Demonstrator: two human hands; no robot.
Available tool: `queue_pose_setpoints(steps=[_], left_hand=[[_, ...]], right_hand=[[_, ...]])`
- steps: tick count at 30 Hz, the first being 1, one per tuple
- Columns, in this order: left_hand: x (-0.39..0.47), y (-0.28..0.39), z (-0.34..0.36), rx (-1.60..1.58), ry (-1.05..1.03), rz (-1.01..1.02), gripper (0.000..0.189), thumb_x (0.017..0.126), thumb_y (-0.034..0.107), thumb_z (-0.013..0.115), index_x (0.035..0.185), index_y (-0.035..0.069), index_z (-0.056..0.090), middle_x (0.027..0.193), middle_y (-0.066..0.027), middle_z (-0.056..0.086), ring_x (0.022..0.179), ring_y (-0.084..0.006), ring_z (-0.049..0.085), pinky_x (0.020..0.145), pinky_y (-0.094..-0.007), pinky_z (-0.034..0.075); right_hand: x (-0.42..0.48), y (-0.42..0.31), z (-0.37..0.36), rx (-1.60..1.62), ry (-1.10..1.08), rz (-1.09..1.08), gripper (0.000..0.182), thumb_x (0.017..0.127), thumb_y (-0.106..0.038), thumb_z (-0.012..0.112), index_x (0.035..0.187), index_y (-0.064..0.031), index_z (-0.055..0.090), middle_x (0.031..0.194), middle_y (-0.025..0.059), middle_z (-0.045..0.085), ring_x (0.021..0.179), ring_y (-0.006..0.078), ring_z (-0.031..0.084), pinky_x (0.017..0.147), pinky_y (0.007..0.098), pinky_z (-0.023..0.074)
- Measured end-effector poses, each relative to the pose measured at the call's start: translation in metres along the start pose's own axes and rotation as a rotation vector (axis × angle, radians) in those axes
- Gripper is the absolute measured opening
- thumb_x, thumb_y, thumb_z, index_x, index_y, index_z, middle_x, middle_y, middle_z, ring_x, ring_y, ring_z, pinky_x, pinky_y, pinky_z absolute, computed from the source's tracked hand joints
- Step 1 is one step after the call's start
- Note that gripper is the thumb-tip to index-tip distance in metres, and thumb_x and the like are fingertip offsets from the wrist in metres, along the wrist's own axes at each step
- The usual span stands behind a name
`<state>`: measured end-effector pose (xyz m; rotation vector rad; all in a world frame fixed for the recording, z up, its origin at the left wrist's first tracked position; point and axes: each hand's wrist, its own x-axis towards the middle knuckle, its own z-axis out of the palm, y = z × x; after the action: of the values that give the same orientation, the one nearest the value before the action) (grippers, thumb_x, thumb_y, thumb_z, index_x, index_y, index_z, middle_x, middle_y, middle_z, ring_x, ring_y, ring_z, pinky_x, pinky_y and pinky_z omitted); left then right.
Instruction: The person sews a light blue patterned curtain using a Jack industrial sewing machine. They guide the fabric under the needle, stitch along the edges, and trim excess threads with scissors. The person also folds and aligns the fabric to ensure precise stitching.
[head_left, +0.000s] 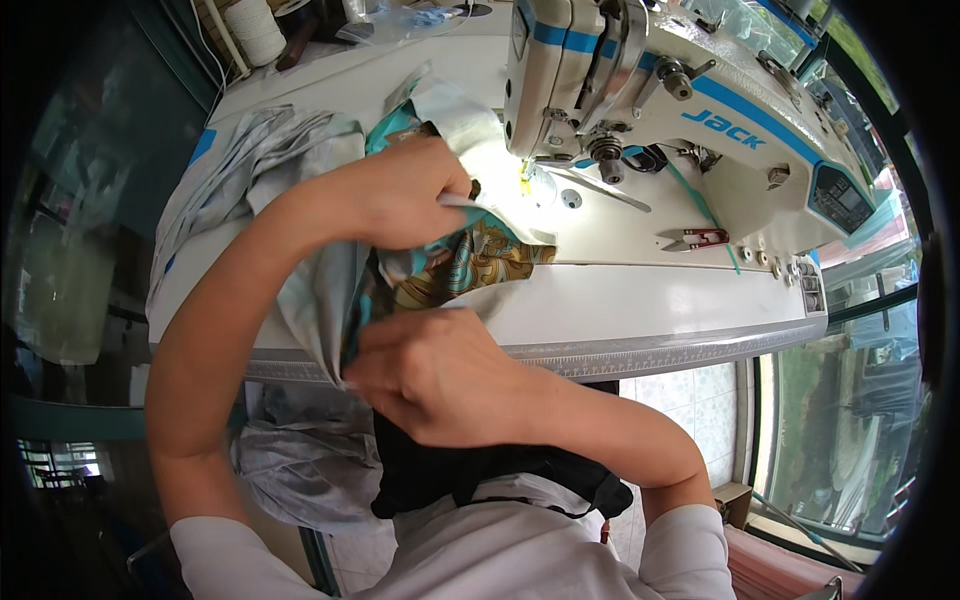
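Observation:
Patterned teal and gold fabric (480, 259) lies bunched beside the needle area of a Jack sewing machine (570, 90), joined with or layered on pale grey fabric (300, 142). My left hand (416, 195) pinches an upper edge of this cloth, just left of the needle. Lower down, at the table's front edge, my right hand (435, 375) grips a hanging fold of the grey and patterned cloth; its fingertips are slightly blurred. The machine's lamp lights the pale cloth by the presser foot, whose contact with the fabric I cannot make out.
Red-handled thread snips (697, 239) and metal tweezers (600, 187) lie on the machine bed. Bobbins (780, 268) sit at the right end. A measuring tape strip (637, 355) runs along the front edge. A cone of white thread (255, 31) stands at the back left. Grey cloth (315, 465) hangs below the table.

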<state>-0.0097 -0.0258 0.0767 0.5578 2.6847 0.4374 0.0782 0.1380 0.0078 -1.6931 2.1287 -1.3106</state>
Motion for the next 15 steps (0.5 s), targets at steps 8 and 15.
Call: queue_pose_setpoints(steps=[8, 15], left_hand=[[-0.029, -0.033, 0.045, 0.146, 0.271, -0.128, 0.031, 0.089, 0.000, 0.067, 0.118, -0.009, 0.065, 0.157, -0.0211, 0.054, 0.148, -0.0414, 0.048, 0.123, -0.0456, 0.041], [-0.047, -0.060, 0.059, 0.344, 0.658, 0.089, 0.019, 0.088, -0.006, 0.066, 0.106, -0.003, 0.066, 0.149, -0.0224, 0.059, 0.149, -0.0428, 0.047, 0.127, -0.0554, 0.034]], right_hand=[[-0.078, -0.021, -0.011, 0.163, 0.185, 0.069, 0.017, 0.088, -0.011, 0.083, 0.104, -0.0068, 0.078, 0.116, 0.0116, 0.075, 0.092, 0.0319, 0.073, 0.075, 0.0424, 0.0603], [-0.109, -0.026, -0.035, 0.086, 0.254, 0.106, 0.021, 0.084, -0.006, 0.086, 0.102, -0.0023, 0.077, 0.098, 0.0091, 0.079, 0.078, 0.0252, 0.075, 0.065, 0.0361, 0.0602]])
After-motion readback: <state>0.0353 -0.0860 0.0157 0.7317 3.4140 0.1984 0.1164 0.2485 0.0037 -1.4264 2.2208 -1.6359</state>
